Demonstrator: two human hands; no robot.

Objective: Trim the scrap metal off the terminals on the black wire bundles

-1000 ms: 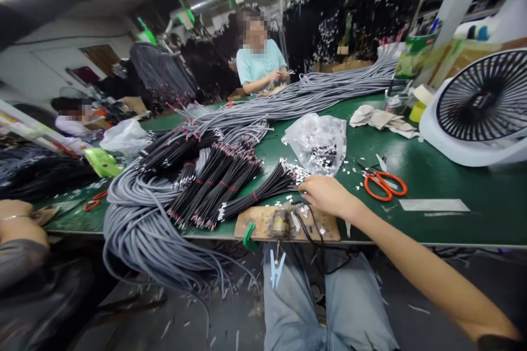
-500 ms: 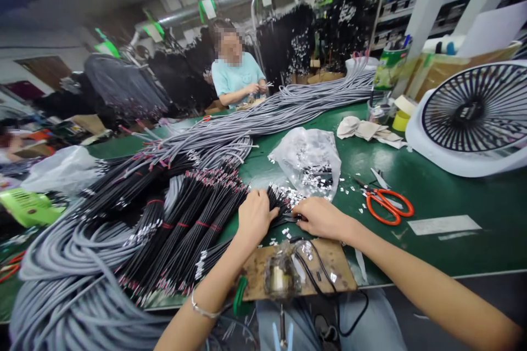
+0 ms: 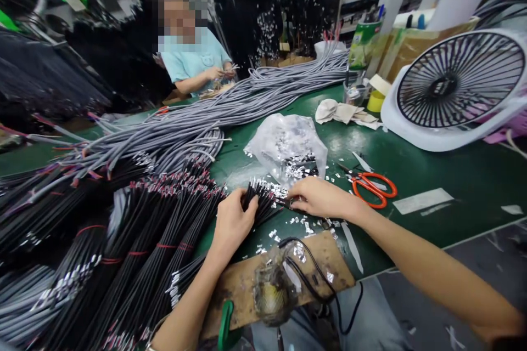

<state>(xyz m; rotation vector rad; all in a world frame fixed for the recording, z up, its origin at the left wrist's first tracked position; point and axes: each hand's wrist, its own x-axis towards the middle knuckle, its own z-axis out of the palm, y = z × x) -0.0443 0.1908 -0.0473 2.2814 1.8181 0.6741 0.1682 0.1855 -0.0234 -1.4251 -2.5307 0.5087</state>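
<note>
My left hand (image 3: pixel 234 222) is closed around a bundle of thin black wires (image 3: pixel 256 191) with bright metal tips, held just above the green table (image 3: pixel 415 175). My right hand (image 3: pixel 325 197) is to its right with the fingers curled together. Something thin and dark shows at those fingertips, but what it is I cannot make out. Small silvery pieces (image 3: pixel 279 191) lie scattered between the hands. Behind them sits a clear plastic bag (image 3: pixel 288 137) holding more such pieces.
Tied black wire bundles (image 3: pixel 152 252) cover the left. Long grey cables (image 3: pixel 284 90) cross the back, where a person (image 3: pixel 193 60) sits. Orange-handled scissors (image 3: pixel 373 189) and a white fan (image 3: pixel 453 88) are on the right. A wooden board (image 3: pixel 230 285) lies in front.
The camera view has turned and come closer, so things appear shifted left. My left hand still holds the black wires, now with their tips pointing up more. My right hand stays close beside them.
</note>
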